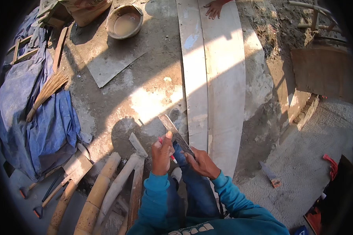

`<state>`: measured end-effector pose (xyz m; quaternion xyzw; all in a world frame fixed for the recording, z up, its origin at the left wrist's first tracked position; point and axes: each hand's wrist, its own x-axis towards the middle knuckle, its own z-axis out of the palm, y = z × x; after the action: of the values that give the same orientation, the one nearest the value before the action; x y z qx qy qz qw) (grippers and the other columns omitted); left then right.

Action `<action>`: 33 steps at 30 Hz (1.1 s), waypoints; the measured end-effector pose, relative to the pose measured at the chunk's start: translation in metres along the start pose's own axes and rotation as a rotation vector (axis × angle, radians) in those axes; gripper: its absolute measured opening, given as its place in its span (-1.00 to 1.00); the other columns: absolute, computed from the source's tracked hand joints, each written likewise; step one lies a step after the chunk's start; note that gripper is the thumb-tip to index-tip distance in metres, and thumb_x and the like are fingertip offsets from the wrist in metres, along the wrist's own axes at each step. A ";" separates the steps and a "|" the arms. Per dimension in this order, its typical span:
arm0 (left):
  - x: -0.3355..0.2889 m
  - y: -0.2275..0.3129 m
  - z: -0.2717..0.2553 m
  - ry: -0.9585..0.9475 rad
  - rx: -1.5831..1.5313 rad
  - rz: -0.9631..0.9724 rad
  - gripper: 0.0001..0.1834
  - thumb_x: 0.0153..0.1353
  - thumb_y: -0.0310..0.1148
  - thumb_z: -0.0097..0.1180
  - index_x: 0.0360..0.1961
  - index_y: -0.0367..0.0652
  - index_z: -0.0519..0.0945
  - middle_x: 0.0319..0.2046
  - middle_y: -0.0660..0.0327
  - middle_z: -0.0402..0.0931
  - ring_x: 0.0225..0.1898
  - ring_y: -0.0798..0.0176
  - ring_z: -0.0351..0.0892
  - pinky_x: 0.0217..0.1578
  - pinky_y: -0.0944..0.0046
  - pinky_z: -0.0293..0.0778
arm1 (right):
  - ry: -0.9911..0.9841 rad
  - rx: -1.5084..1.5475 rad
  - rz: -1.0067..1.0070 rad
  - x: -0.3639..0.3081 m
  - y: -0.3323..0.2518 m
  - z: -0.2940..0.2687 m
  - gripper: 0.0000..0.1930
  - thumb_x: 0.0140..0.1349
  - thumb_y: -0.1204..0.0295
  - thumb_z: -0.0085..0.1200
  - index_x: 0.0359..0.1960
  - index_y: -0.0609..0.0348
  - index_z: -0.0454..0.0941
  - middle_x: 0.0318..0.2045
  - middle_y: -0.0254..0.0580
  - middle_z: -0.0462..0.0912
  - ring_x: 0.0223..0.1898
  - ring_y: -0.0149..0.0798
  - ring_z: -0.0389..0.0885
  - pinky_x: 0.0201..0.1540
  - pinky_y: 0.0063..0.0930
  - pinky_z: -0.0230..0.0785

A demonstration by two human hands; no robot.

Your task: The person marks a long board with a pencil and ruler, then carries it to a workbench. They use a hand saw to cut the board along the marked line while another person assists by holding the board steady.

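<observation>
My left hand [161, 157] is closed around a slim red-and-white pen [172, 157], its white end pointing down past the fingers. My right hand [204, 164] grips the near end of a flat, worn grey bar [175, 132], which slants up and to the left. The bar's far part passes close beside my left thumb; whether the thumb touches it I cannot tell. Beyond and to the right of my hands lie long pale boards [223, 74] side by side on the ground. At the top, another person's hand [214, 8] rests spread on the right board.
A bucket of murky liquid [125, 25] stands at the far left, near a loose flat sheet [110, 68]. A straw broom [47, 92] lies on blue tarpaulin [17, 102]. Bamboo poles [100, 188] and a shovel [77, 166] are at lower left; a handsaw [271, 175] is at right.
</observation>
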<state>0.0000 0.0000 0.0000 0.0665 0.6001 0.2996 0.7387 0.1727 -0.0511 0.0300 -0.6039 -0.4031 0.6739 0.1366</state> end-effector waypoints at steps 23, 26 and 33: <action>0.266 0.231 0.139 0.021 0.361 -0.102 -0.65 0.38 -0.20 0.06 -0.19 -0.31 0.69 -0.61 0.44 0.15 -0.53 0.49 0.11 -0.51 0.33 0.13 | 0.733 -0.699 0.127 0.427 -0.038 -0.290 -0.70 0.30 0.48 -0.06 0.02 0.40 0.42 -0.30 0.30 0.65 -0.25 0.32 0.64 -0.15 0.06 0.48; 0.284 0.236 0.121 0.107 0.382 -0.261 -0.65 0.39 -0.19 0.06 -0.21 -0.32 0.68 -0.60 0.41 0.21 -0.51 0.50 0.15 -0.51 0.32 0.13 | 0.601 -0.752 0.275 0.494 -0.030 -0.320 -0.75 0.34 0.45 -0.07 -0.07 0.42 0.45 -0.27 0.35 0.64 -0.21 0.32 0.64 -0.12 0.05 0.49; 0.306 0.257 0.142 0.073 0.407 -0.317 -0.62 0.39 -0.15 0.10 -0.15 -0.33 0.68 -0.62 0.40 0.21 -0.51 0.48 0.15 -0.50 0.33 0.16 | 0.561 -0.898 0.449 0.567 -0.024 -0.399 -0.76 0.37 0.37 -0.04 -0.12 0.31 0.50 -0.26 0.35 0.64 -0.17 0.27 0.65 -0.12 0.03 0.53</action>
<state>0.0686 0.4059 -0.1032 0.1079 0.6771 0.0556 0.7258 0.4017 0.4956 -0.3302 -0.8291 -0.4601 0.2632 -0.1778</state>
